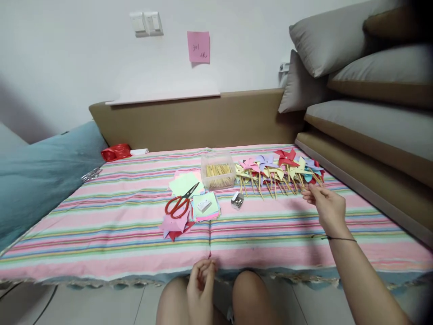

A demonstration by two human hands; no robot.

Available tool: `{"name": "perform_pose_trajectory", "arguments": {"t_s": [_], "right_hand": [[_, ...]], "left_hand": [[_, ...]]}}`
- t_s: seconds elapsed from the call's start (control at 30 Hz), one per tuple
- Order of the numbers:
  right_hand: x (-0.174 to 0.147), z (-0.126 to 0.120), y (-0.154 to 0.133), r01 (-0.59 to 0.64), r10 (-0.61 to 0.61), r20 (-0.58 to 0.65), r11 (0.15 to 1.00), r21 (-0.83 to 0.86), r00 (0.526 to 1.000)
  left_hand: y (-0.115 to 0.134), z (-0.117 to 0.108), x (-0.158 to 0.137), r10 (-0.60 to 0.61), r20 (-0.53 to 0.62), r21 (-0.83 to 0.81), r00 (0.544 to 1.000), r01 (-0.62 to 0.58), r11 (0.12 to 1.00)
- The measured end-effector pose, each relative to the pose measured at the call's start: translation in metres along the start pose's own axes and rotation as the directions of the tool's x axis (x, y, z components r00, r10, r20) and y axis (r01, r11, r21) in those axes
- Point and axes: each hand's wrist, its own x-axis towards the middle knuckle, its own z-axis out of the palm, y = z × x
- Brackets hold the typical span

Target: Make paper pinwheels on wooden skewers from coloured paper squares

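My right hand (326,207) reaches to the right end of a row of paper pinwheels (287,158) on thin wooden sticks. Its thumb and fingers are pinched together at a pinwheel's stick; the exact grip is small and partly hidden. The pinwheels are red, yellow, purple, pink and blue, lying with their sticks toward me. My left hand (201,286) rests above my knees at the front edge, its fingers loosely curled in, with nothing visible in them. Left of the pinwheels stands a clear plastic box (218,183) of wooden sticks. A small open box of metal pins (237,201) lies in front.
Red-handled scissors (177,206) lie over coloured paper sheets (184,183). Beside them are a stack of square paper (210,212) and cut pink paper shapes (173,225). A red plastic bag (117,152) sits at the back left. Grey cushions (372,122) are piled on the right.
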Motion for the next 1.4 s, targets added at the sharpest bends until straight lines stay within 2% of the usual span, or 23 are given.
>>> {"name": "perform_pose_trajectory", "arguments": {"t_s": [0.07, 0.13, 0.17, 0.23, 0.3, 0.37, 0.43, 0.5, 0.53, 0.6, 0.63, 0.77, 0.87, 0.97, 1.07, 1.13, 1.27, 1.4], "right_hand": [[-0.030, 0.013, -0.008, 0.024, -0.026, 0.038, 0.999, 0.037, 0.999], [-0.064, 0.034, -0.013, 0.076, -0.080, 0.135, 0.997, 0.034, 0.988], [-0.081, 0.048, -0.013, 0.117, -0.117, 0.221, 0.993, 0.013, 0.968], [-0.115, 0.078, -0.012, 0.180, -0.155, 0.419, 0.983, -0.021, 0.895], [-0.141, 0.110, -0.007, 0.204, -0.154, 0.531, 0.978, -0.037, 0.833], [-0.157, 0.140, 0.001, 0.243, -0.154, 0.591, 0.967, -0.074, 0.792], [-0.164, 0.166, 0.010, 0.301, -0.165, 0.619, 0.946, -0.122, 0.768], [-0.164, 0.185, 0.020, 0.373, -0.185, 0.640, 0.912, -0.171, 0.746], [-0.162, 0.193, 0.024, 0.412, -0.196, 0.656, 0.891, -0.191, 0.729], [-0.158, 0.204, 0.033, 0.490, -0.215, 0.701, 0.845, -0.216, 0.680], [-0.156, 0.207, 0.036, 0.526, -0.221, 0.726, 0.821, -0.222, 0.651], [-0.150, 0.211, 0.046, 0.636, -0.207, 0.808, 0.731, -0.248, 0.552], [-0.147, 0.210, 0.048, 0.685, -0.170, 0.850, 0.679, -0.265, 0.498], [-0.144, 0.209, 0.045, 0.722, -0.143, 0.882, 0.639, -0.265, 0.450], [-0.142, 0.207, 0.039, 0.751, -0.134, 0.899, 0.608, -0.257, 0.417], [-0.141, 0.206, 0.034, 0.763, -0.134, 0.903, 0.594, -0.255, 0.407], [-0.140, 0.204, 0.029, 0.763, -0.142, 0.890, 0.583, -0.279, 0.434], [-0.140, 0.203, 0.029, 0.726, -0.157, 0.851, 0.611, -0.316, 0.502]], "left_hand": [[0.005, -0.006, -0.003, -0.053, 0.061, -0.012, 0.997, 0.054, 0.998], [0.008, -0.011, -0.003, -0.053, 0.074, -0.033, 0.996, 0.055, 0.998], [0.009, -0.013, -0.002, -0.039, 0.069, -0.044, 0.997, 0.042, 0.998], [0.010, -0.017, 0.006, -0.011, 0.060, -0.058, 0.998, 0.014, 0.998], [0.012, -0.019, 0.019, 0.016, 0.054, -0.040, 0.998, -0.014, 0.999], [0.016, -0.018, 0.039, 0.081, 0.016, 0.077, 0.997, -0.082, 0.994], [0.021, -0.013, 0.064, 0.144, 0.074, 0.239, 0.987, -0.158, 0.958], [0.025, -0.004, 0.090, 0.226, 0.144, 0.382, 0.963, -0.265, 0.885], [0.026, 0.002, 0.104, 0.268, 0.170, 0.470, 0.948, -0.317, 0.824], [0.027, 0.016, 0.129, 0.335, 0.281, 0.664, 0.900, -0.434, 0.609], [0.026, 0.023, 0.140, 0.333, 0.322, 0.680, 0.886, -0.461, 0.570], [0.019, 0.049, 0.172, 0.290, 0.410, 0.695, 0.865, -0.502, 0.515], [0.014, 0.056, 0.183, 0.246, 0.430, 0.712, 0.868, -0.494, 0.499], [0.015, 0.049, 0.187, 0.222, 0.403, 0.697, 0.888, -0.454, 0.554], [0.023, 0.033, 0.186, 0.210, 0.247, 0.504, 0.946, -0.310, 0.806], [0.030, 0.022, 0.184, 0.164, 0.134, 0.354, 0.977, -0.202, 0.913], [0.040, 0.007, 0.178, 0.086, 0.034, 0.107, 0.996, -0.089, 0.990], [0.038, 0.006, 0.169, 0.024, 0.018, 0.057, 1.000, -0.025, 0.998]]}}
